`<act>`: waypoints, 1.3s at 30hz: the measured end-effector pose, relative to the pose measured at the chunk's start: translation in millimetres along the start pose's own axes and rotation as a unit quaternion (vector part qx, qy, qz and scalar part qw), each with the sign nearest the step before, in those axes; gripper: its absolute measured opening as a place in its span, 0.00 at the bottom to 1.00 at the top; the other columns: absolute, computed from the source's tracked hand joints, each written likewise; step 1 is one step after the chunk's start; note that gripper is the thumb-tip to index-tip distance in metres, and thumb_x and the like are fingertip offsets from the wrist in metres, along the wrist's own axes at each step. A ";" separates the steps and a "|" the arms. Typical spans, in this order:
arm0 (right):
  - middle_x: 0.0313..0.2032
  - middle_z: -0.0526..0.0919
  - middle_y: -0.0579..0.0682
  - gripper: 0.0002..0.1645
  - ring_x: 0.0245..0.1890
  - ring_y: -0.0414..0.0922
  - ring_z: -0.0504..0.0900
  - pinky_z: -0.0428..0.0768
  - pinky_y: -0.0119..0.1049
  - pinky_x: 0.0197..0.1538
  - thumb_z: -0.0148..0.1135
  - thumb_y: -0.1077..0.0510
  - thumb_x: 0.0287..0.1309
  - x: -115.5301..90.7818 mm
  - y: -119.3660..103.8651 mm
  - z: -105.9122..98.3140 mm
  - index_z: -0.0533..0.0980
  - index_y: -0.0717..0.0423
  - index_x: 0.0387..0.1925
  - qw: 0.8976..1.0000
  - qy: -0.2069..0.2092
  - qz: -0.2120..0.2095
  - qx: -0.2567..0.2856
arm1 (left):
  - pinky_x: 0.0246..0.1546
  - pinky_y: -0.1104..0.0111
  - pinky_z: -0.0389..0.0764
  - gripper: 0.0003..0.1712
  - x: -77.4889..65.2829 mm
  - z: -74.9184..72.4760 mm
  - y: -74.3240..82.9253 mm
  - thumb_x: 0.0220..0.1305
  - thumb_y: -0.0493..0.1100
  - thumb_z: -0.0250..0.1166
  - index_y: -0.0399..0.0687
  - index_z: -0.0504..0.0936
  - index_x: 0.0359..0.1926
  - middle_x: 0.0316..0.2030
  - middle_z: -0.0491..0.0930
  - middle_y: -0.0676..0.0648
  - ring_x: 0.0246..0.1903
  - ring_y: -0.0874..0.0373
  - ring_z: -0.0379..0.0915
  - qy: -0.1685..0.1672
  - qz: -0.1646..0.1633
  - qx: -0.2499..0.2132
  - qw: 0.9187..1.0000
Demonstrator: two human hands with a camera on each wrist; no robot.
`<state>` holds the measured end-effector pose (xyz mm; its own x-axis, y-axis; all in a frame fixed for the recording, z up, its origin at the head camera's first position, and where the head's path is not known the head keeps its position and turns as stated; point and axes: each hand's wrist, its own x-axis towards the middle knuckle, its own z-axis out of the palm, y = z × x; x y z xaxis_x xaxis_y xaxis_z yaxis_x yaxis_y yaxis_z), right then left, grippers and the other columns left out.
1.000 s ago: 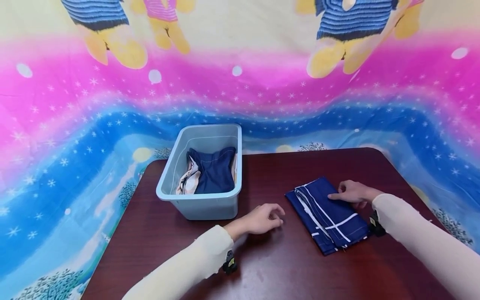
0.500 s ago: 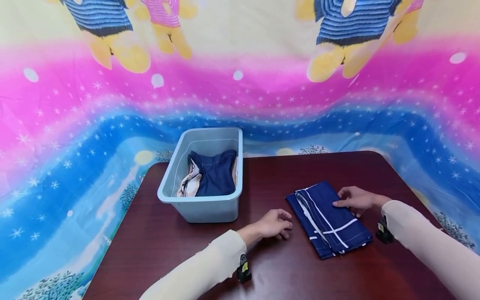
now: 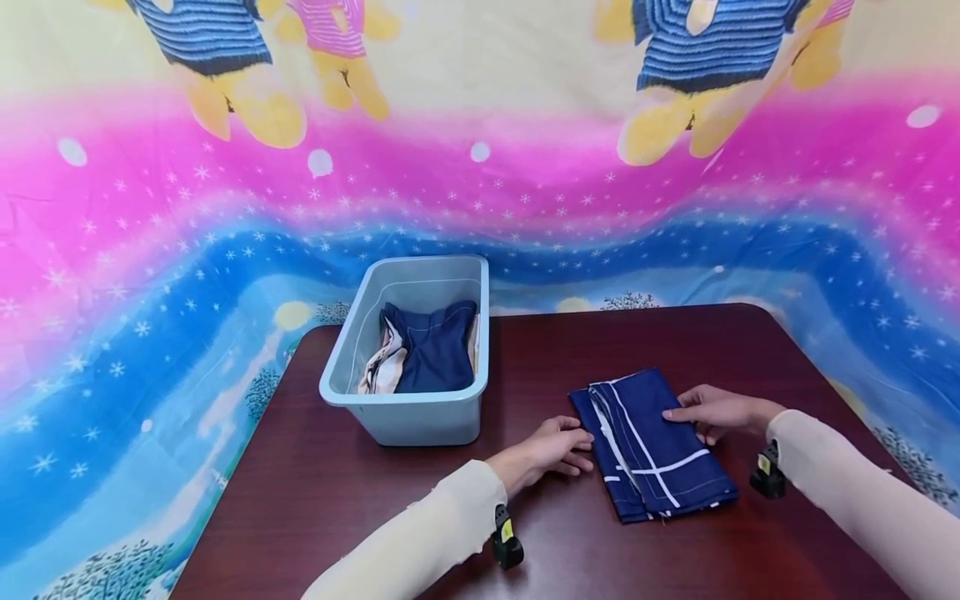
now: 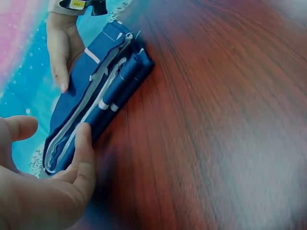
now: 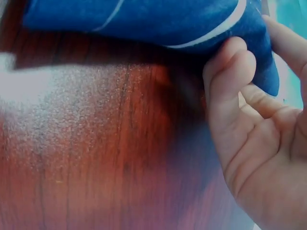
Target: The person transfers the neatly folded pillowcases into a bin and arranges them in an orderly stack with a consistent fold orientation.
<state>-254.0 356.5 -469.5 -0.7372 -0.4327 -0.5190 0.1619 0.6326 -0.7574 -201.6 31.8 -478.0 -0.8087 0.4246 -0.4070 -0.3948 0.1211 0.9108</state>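
A navy cloth (image 3: pixel 648 433) with white stripes lies folded flat on the right part of the table. My left hand (image 3: pixel 551 450) is at its left edge; in the left wrist view, a fingertip of that hand (image 4: pixel 53 196) touches the layered folds of the cloth (image 4: pixel 72 103), while the thumb stands apart from them. Across from it, my right hand (image 3: pixel 720 410) pinches the right edge, thumb on top. Seen from the right wrist, curled fingers of this hand (image 5: pixel 273 158) sit against the underside of the cloth's edge (image 5: pixel 153 24).
To the left stands a light blue-grey plastic bin (image 3: pixel 408 412). Inside it lie a navy fabric piece (image 3: pixel 438 350) and a beige patterned one (image 3: pixel 384 367). A printed curtain (image 3: pixel 555 192) hangs behind the dark red wooden table (image 3: pixel 600 337).
My left hand has moved right, up to the cloth's left edge. The cloth has shifted slightly left, and my right hand stays at its right edge.
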 end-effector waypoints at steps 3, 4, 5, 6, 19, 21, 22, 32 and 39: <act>0.30 0.84 0.46 0.26 0.23 0.40 0.77 0.80 0.34 0.29 0.52 0.45 0.75 -0.3 1.7 0.5 0.76 0.65 0.53 1.000 -0.005 0.007 0.017 | 0.24 0.76 0.78 0.28 4.0 1.9 -1.6 0.68 0.43 0.61 0.37 0.67 0.65 0.50 0.85 0.39 0.26 0.62 0.82 -0.004 -0.013 -0.008 1.000; 0.29 0.83 0.46 0.27 0.23 0.40 0.76 0.79 0.34 0.29 0.52 0.44 0.75 -0.4 2.2 0.7 0.76 0.65 0.52 1.000 -0.006 0.011 0.024 | 0.25 0.76 0.78 0.27 5.6 2.5 -2.1 0.68 0.44 0.61 0.37 0.69 0.64 0.50 0.84 0.40 0.26 0.63 0.80 -0.005 -0.016 -0.012 1.000; 0.28 0.82 0.46 0.27 0.23 0.40 0.76 0.79 0.34 0.29 0.52 0.44 0.75 -0.6 2.9 0.7 0.75 0.66 0.54 0.999 -0.007 0.012 0.031 | 0.25 0.76 0.77 0.26 7.1 3.3 -2.5 0.68 0.45 0.61 0.38 0.71 0.62 0.49 0.83 0.42 0.26 0.63 0.79 -0.006 -0.018 -0.015 1.000; 0.28 0.81 0.46 0.28 0.23 0.40 0.76 0.79 0.34 0.29 0.52 0.44 0.75 -0.7 3.5 0.7 0.74 0.66 0.55 0.999 -0.007 0.014 0.038 | 0.25 0.76 0.77 0.24 8.4 4.0 -2.8 0.68 0.45 0.61 0.39 0.73 0.61 0.48 0.82 0.44 0.26 0.63 0.79 -0.008 -0.019 -0.018 1.000; 0.24 0.78 0.42 0.22 0.19 0.36 0.69 0.71 0.31 0.28 0.51 0.52 0.76 1.8 14.4 -0.7 0.75 0.69 0.54 0.994 -0.057 -0.048 0.080 | 0.21 0.74 0.75 0.35 12.1 2.6 -5.9 0.67 0.44 0.64 0.52 0.64 0.73 0.41 0.84 0.47 0.20 0.63 0.75 -0.049 0.020 0.028 0.998; 0.23 0.78 0.41 0.21 0.20 0.36 0.70 0.71 0.32 0.28 0.51 0.53 0.76 2.2 15.5 -1.4 0.77 0.68 0.53 0.993 -0.065 -0.055 0.079 | 0.22 0.73 0.76 0.36 12.7 -0.3 -8.0 0.68 0.43 0.63 0.56 0.61 0.75 0.43 0.84 0.47 0.20 0.62 0.77 -0.067 0.020 0.026 0.997; 0.24 0.79 0.41 0.21 0.20 0.36 0.71 0.72 0.31 0.28 0.50 0.53 0.77 2.3 15.9 -1.7 0.77 0.67 0.55 0.993 -0.068 -0.057 0.077 | 0.22 0.73 0.77 0.37 13.3 -1.7 -9.5 0.69 0.43 0.63 0.57 0.60 0.75 0.44 0.83 0.47 0.20 0.62 0.77 -0.076 0.022 0.027 0.997; 0.23 0.79 0.41 0.22 0.20 0.35 0.72 0.74 0.31 0.25 0.49 0.57 0.77 -0.9 19.4 -1.9 0.71 0.65 0.64 0.991 -0.085 -0.091 0.046 | 0.21 0.72 0.78 0.37 18.6 -8.8 -22.8 0.71 0.38 0.61 0.55 0.57 0.76 0.48 0.86 0.42 0.21 0.61 0.79 -0.083 0.034 0.004 0.996; 0.25 0.85 0.40 0.18 0.17 0.33 0.70 0.71 0.29 0.23 0.54 0.60 0.74 2.6 23.2 3.5 0.77 0.70 0.56 0.990 -0.068 -0.102 0.062 | 0.19 0.72 0.78 0.39 20.6 -8.4 -23.7 0.70 0.39 0.61 0.48 0.55 0.77 0.52 0.85 0.42 0.19 0.61 0.78 -0.077 0.037 0.011 0.996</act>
<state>-249.8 367.9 -489.8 -0.6684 -0.6318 -0.3925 0.1047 0.4426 -0.8906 -212.5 30.1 -508.6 -0.7576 0.5660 -0.3252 -0.3265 0.1029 0.9396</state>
